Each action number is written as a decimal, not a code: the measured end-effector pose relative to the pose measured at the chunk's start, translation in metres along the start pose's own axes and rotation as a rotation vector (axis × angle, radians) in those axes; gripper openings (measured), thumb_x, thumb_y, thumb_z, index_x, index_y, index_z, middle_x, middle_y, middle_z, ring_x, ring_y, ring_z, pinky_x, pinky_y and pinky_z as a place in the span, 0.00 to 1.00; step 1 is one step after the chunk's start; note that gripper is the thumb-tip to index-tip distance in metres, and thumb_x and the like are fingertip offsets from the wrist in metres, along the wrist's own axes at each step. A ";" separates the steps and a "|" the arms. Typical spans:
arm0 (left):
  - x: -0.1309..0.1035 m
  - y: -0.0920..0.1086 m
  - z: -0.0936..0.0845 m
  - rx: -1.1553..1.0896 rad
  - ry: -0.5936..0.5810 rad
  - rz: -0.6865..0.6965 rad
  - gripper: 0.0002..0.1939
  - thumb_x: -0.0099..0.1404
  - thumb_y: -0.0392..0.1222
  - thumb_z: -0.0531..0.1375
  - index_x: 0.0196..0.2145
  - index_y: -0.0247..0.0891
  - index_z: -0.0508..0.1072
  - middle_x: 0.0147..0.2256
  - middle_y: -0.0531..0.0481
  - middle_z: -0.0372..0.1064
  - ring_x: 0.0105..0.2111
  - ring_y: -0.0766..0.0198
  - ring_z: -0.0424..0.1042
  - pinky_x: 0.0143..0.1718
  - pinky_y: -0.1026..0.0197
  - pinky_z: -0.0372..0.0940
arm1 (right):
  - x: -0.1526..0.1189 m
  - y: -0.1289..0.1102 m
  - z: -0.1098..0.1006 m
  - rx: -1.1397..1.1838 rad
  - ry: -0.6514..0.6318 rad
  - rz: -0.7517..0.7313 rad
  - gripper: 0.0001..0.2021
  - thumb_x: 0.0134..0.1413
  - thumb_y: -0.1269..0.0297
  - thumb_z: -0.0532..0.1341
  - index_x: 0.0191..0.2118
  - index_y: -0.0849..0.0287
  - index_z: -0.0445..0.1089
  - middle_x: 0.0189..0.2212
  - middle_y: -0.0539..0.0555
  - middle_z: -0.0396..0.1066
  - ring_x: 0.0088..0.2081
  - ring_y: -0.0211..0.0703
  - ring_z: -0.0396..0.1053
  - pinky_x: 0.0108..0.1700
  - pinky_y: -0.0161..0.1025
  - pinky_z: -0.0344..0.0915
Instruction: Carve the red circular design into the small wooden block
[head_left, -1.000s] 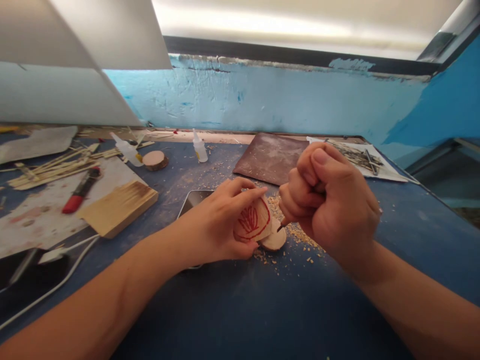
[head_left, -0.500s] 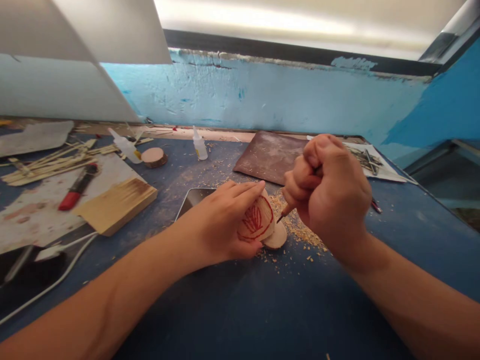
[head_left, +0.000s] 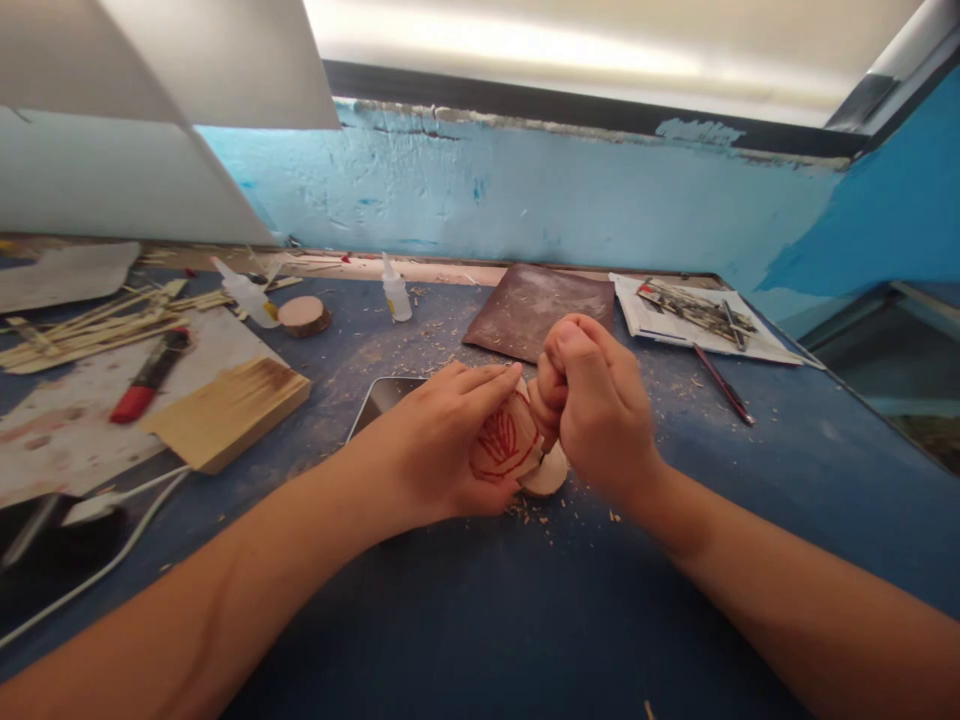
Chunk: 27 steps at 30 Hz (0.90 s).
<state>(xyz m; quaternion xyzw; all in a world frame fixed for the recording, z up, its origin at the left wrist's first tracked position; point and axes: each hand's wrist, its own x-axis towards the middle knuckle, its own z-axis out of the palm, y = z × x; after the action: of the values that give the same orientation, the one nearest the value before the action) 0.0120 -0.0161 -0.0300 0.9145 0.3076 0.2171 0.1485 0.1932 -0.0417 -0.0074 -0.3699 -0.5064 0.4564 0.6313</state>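
My left hand (head_left: 442, 440) is closed around a round wood slice (head_left: 506, 440), which is tilted and bears a red carved or drawn pattern with a ring near its rim. A second, plain wood slice (head_left: 545, 476) lies on the table under its right edge. In my right hand (head_left: 596, 400), a fist, is a slim carving tool (head_left: 550, 442) with a wooden handle; most of it is hidden by the fingers. Its point is down at the right edge of the patterned slice, and I cannot tell whether it touches.
A dark phone-like slab (head_left: 382, 402) lies behind my left wrist. Sandpaper (head_left: 536, 305), a small glue bottle (head_left: 396, 290) and a pencil (head_left: 724, 385) lie farther back. At left are a wood block (head_left: 229, 415), a red-and-black marker (head_left: 150, 375) and thin wood strips (head_left: 97, 325). Shavings surround the slices.
My right hand has moved left and down, bringing the tool's point to the patterned slice's edge. More of the pencil and the paper at right now shows. My left hand keeps its hold.
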 end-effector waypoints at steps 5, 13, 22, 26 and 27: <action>0.000 0.002 -0.001 0.017 0.009 -0.012 0.41 0.57 0.47 0.68 0.67 0.34 0.69 0.63 0.33 0.75 0.60 0.37 0.76 0.64 0.37 0.71 | 0.003 -0.008 0.003 0.116 0.018 -0.032 0.19 0.77 0.61 0.55 0.29 0.52 0.58 0.19 0.41 0.47 0.17 0.34 0.45 0.20 0.35 0.48; 0.001 0.001 0.001 0.030 0.014 0.013 0.40 0.57 0.47 0.69 0.66 0.34 0.70 0.64 0.33 0.75 0.61 0.38 0.76 0.64 0.38 0.70 | -0.001 -0.011 0.006 -0.006 0.004 -0.037 0.18 0.77 0.57 0.54 0.31 0.50 0.55 0.21 0.42 0.48 0.18 0.36 0.49 0.21 0.37 0.52; 0.001 0.004 0.000 0.055 0.037 0.052 0.39 0.57 0.44 0.69 0.65 0.28 0.72 0.64 0.30 0.74 0.59 0.36 0.76 0.64 0.37 0.71 | 0.001 -0.009 0.006 0.016 0.000 -0.034 0.19 0.77 0.59 0.55 0.30 0.51 0.56 0.19 0.42 0.50 0.18 0.35 0.49 0.21 0.37 0.53; 0.001 0.006 -0.002 0.050 0.022 0.068 0.37 0.59 0.42 0.69 0.65 0.29 0.72 0.63 0.33 0.76 0.57 0.39 0.77 0.64 0.39 0.70 | 0.000 -0.006 0.005 -0.042 -0.046 -0.017 0.19 0.77 0.57 0.57 0.30 0.52 0.59 0.20 0.43 0.52 0.19 0.35 0.51 0.22 0.37 0.53; 0.001 0.006 -0.002 0.052 0.024 0.068 0.37 0.58 0.42 0.69 0.64 0.28 0.72 0.63 0.32 0.76 0.57 0.39 0.77 0.64 0.39 0.70 | 0.001 -0.006 0.005 -0.021 -0.051 -0.019 0.19 0.77 0.58 0.57 0.30 0.52 0.59 0.20 0.42 0.51 0.19 0.34 0.51 0.21 0.36 0.53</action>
<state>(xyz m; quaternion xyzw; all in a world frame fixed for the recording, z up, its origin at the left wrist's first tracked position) 0.0144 -0.0192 -0.0253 0.9253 0.2835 0.2248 0.1133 0.1893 -0.0428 -0.0001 -0.3599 -0.5305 0.4542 0.6186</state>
